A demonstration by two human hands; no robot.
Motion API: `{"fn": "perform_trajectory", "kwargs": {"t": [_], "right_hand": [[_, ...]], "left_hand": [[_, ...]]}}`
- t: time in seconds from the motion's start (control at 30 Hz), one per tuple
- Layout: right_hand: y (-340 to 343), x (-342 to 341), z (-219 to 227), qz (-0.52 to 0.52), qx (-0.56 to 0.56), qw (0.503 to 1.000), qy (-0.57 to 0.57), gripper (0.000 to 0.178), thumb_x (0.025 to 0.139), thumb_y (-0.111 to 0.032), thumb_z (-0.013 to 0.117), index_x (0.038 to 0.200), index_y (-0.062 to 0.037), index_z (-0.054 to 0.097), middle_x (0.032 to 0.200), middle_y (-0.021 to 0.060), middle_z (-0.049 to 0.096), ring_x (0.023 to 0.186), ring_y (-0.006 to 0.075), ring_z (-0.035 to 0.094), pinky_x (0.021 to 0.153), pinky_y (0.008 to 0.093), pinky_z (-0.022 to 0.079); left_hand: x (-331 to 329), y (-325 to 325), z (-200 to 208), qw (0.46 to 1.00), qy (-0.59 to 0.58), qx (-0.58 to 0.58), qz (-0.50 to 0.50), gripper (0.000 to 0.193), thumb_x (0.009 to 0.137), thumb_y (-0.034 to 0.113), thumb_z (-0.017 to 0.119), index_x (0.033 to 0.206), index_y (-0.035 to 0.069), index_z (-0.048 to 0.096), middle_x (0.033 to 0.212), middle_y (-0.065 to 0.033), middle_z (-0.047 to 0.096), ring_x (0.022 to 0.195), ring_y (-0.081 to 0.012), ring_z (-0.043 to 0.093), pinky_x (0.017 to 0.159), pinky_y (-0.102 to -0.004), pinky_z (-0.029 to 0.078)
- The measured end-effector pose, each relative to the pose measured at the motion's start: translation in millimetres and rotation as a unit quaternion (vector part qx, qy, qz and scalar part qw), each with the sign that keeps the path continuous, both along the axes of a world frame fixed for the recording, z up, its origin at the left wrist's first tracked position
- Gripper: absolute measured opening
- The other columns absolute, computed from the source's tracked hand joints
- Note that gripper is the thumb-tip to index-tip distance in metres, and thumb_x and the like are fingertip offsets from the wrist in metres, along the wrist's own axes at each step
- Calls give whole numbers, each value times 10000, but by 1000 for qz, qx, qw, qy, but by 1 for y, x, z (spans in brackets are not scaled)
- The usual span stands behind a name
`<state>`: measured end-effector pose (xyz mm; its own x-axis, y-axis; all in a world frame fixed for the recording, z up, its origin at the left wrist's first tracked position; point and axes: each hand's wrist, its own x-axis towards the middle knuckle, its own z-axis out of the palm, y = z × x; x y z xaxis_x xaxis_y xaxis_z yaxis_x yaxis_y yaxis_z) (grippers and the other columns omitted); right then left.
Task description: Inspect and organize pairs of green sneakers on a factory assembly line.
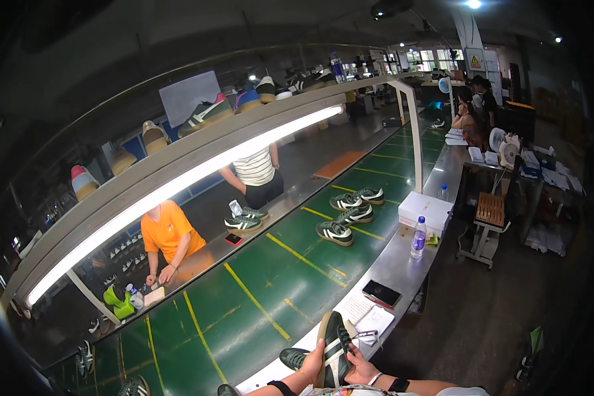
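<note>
Between my hands is a dark green sneaker (pixel 336 348) with white stripes and a tan sole, its toe pointing away from me. My left hand (pixel 314 362) closes on its left side, along the sole edge. On the opposite side, my right hand (pixel 360 367) grips the upper near the laces. A second green sneaker (pixel 293 357) lies just left of my left hand, partly hidden by it. Beyond my right hand are an open notebook (pixel 375 322) and a black phone (pixel 381 294) on the bench edge.
A green conveyor belt (pixel 251 290) with yellow lines runs past, carrying several sneakers (pixel 335 233). A water bottle (pixel 418 239) and white box (pixel 425 212) stand right. Overhead hangs a lit tube lamp (pixel 198 185). Across the belt are a person in orange (pixel 170 231) and another in stripes.
</note>
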<state>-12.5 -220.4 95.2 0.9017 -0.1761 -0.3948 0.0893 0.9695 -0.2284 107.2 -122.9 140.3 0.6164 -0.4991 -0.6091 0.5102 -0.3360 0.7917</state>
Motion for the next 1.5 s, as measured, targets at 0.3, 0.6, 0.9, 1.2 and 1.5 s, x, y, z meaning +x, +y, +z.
{"fn": "perform_trajectory", "kwargs": {"t": [0.3, 0.6, 0.9, 1.2, 1.5], "right_hand": [[-45, -15, -20, 7, 51, 999, 15, 300, 893, -71, 483, 1076, -307, 505, 1059, -49, 582, 977, 127, 545, 855, 383, 423], [-44, -31, 38, -88, 133, 986, 52, 326, 870, -22, 500, 1129, -219, 478, 1039, 40, 577, 954, 179, 568, 842, 365, 456], [-46, -18, 41, -94, 143, 985, 37, 310, 859, -14, 517, 1099, -209, 496, 1040, 29, 573, 953, 181, 558, 829, 352, 464], [-44, -15, 55, -95, 141, 983, 63, 289, 862, 2, 499, 1034, -226, 543, 1023, -14, 584, 962, 143, 569, 836, 321, 466], [-48, -19, 57, -115, 148, 980, 64, 303, 854, -4, 514, 1086, -197, 493, 1024, 19, 576, 932, 168, 561, 830, 352, 457]], "left_hand": [[-14, -49, 49, 996, -10, 58, -70, 736, 853, 618, 351, 1179, -23, 511, 1079, -138, 579, 950, -202, 547, 865, -304, 410], [-7, -63, 4, 992, 56, 84, -80, 768, 830, 647, 355, 1201, -15, 471, 1105, -152, 561, 969, -232, 554, 873, -324, 432], [-5, -69, 31, 993, 52, 79, -73, 727, 845, 630, 346, 1253, 35, 430, 1148, -124, 537, 991, -218, 536, 898, -324, 410], [6, -60, 15, 992, 51, 88, -76, 728, 850, 620, 346, 1295, 44, 376, 1201, -132, 504, 1037, -234, 517, 920, -347, 402], [-6, -73, 36, 988, 103, 93, -74, 745, 841, 633, 351, 1276, 30, 396, 1166, -128, 524, 1012, -227, 530, 899, -341, 416]]}}
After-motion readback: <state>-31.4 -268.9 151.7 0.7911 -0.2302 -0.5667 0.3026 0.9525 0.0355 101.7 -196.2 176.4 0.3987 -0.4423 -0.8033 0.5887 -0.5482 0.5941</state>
